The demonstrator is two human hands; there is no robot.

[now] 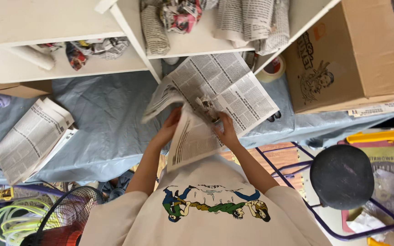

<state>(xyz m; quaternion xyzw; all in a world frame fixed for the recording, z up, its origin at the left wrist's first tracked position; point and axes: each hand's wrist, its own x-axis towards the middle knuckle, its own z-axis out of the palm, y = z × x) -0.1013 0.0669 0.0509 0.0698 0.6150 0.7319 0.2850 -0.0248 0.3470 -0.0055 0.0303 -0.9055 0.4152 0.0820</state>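
The fingers of the left hand (168, 129) were pinched on the near edge of a newspaper sheet (215, 93), lifting a flap of it toward the chest, while the right hand (227, 132) lay curled on the sheet's lower right part, pressing and gripping the paper beside a small pale object (204, 105) that sat in the middle crease. That object was too small and half wrapped to identify; it looked hard and lumpy, perhaps fragile, so it would want cradling through the paper rather than squeezing. The sheet itself was spread over the blue cloth (106, 118) on the table, just in front of the white shelf (133, 32). It looked light, limp and easy to tear, likely to flop unless held at two edges or along a fold, and dry enough not to slip. Beyond the hands, paper-wrapped bundles (247, 20) lay on the shelf above, with more crumpled ones (94, 49) on the lower left board. A folded newspaper stack (30, 136) rested well apart on the cloth to the left, a tape roll (272, 68) stood near the shelf's right leg, and a cardboard box (356, 50) sat beside it. A dark stool (341, 176) stood to the person's right, and a fan (64, 214) to the left.
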